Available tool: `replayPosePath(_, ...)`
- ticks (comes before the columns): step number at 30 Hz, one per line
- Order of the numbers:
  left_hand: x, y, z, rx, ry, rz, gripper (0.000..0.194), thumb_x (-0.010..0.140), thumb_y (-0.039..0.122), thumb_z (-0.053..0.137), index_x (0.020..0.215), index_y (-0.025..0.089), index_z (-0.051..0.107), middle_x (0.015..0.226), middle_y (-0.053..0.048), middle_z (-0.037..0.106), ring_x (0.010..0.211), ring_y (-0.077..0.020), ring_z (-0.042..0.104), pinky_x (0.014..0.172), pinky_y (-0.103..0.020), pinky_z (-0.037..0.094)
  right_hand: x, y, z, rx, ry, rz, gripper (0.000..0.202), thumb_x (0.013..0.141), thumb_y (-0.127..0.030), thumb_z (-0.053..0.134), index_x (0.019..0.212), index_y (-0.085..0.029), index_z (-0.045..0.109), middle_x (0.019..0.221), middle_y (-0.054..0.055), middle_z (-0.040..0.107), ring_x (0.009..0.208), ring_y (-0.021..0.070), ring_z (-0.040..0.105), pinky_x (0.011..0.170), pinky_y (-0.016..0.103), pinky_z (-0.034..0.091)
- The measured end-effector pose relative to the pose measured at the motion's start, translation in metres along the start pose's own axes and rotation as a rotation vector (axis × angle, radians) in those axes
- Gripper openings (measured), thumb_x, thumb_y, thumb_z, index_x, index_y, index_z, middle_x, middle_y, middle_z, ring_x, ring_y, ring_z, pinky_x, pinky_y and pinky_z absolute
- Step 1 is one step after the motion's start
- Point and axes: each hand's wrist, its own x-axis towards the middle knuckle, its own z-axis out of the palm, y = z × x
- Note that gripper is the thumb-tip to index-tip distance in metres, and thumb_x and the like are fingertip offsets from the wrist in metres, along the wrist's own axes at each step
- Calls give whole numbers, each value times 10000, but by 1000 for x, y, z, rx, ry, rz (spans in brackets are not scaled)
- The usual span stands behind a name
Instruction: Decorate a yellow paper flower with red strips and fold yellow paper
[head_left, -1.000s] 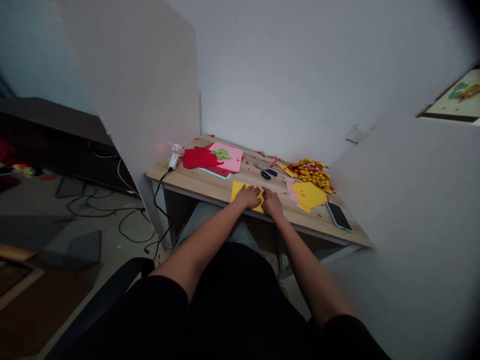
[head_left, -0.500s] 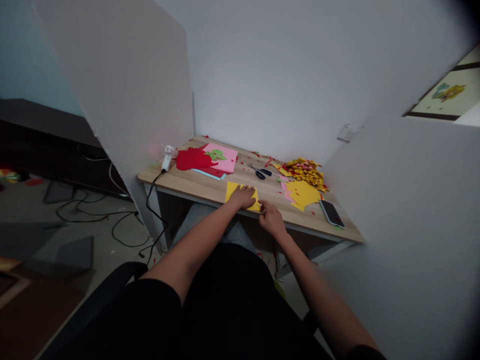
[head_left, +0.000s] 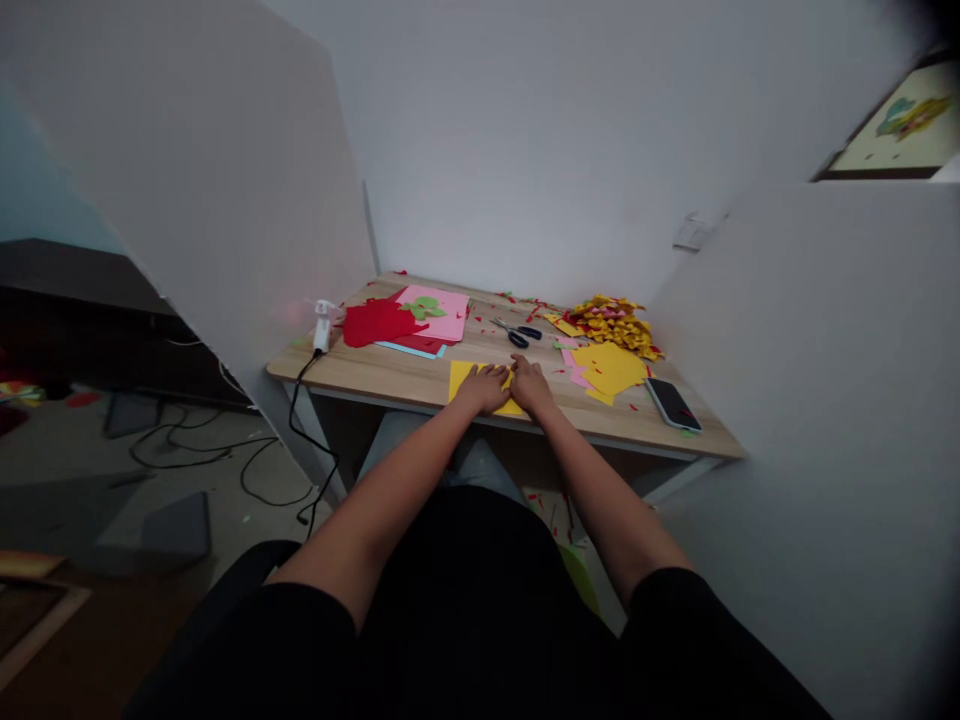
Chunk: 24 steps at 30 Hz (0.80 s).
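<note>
A yellow sheet of paper (head_left: pixel 460 376) lies at the front edge of the desk. My left hand (head_left: pixel 487 388) rests flat on its middle, palm down with fingers stretched out. At the sheet's right side, my right hand (head_left: pixel 531 385) is closed with bent fingers, its fingertips at the paper's upper right edge close to the left fingers. The grip itself is partly hidden behind the knuckles. Beyond the hands, dark-handled scissors (head_left: pixel 519 336) lie with their blades pointing left.
Red cutouts (head_left: pixel 376 323), pink sheets (head_left: pixel 452 312) and a green cutout (head_left: pixel 424 308) lie at left, beside a white handheld device (head_left: pixel 322 325) on a cable. Yellow cutouts (head_left: pixel 611 368), a pile of yellow pieces (head_left: pixel 615 325) and a phone (head_left: pixel 673 404) are at right.
My right hand has moved up along the sheet's right side, closer to my left hand. The left hand stays flat on the paper. The view has shifted slightly.
</note>
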Motion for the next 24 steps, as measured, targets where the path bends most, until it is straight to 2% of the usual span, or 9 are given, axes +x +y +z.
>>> replayPosePath(9, -2, 2, -2, -22, -6, -12, 597, 982, 398, 327, 1543, 196, 338, 1647, -79, 294, 1525, -267, 250, 1246, -541, 152, -27, -5, -11, -49, -19, -45, 593, 835, -67, 451, 1426, -114, 485, 1268, 141, 650, 1090, 284, 532, 1010, 370, 412)
replayPosePath(13, -1, 1, -1, -36, -7, -11, 605, 982, 404, 323, 1549, 193, 325, 1652, -78, 279, 1530, -270, 236, 1247, -542, 143, -54, -10, -17, -52, 1, -70, 630, 787, -43, 453, 1415, -84, 488, 1224, 149, 660, 1084, 283, 538, 1010, 367, 422)
replayPosePath(17, 2, -2, 3, -87, -3, -13, 599, 969, 391, 363, 1542, 219, 338, 1653, -76, 276, 1529, -281, 237, 1243, -563, 125, -90, -14, -25, -34, 26, -114, 628, 770, -52, 460, 1394, -105, 505, 1157, 130, 668, 1088, 271, 543, 1020, 363, 427)
replayPosePath(21, 5, -4, 4, -210, 47, -24, 574, 927, 356, 463, 1483, 220, 433, 1624, -77, 348, 1511, -292, 278, 1244, -561, 111, -113, -17, -31, -2, 63, -127, 549, 801, -78, 451, 1341, -115, 543, 1005, 113, 670, 981, 255, 578, 937, 363, 469)
replayPosePath(24, 7, -8, 2, -347, 143, -44, 492, 915, 311, 480, 1395, 216, 532, 1529, -77, 499, 1433, -278, 414, 1233, -498, 220, -107, -23, -28, 20, 112, -131, 447, 853, -132, 462, 1284, -143, 580, 1062, 121, 654, 1046, 259, 564, 980, 382, 451)
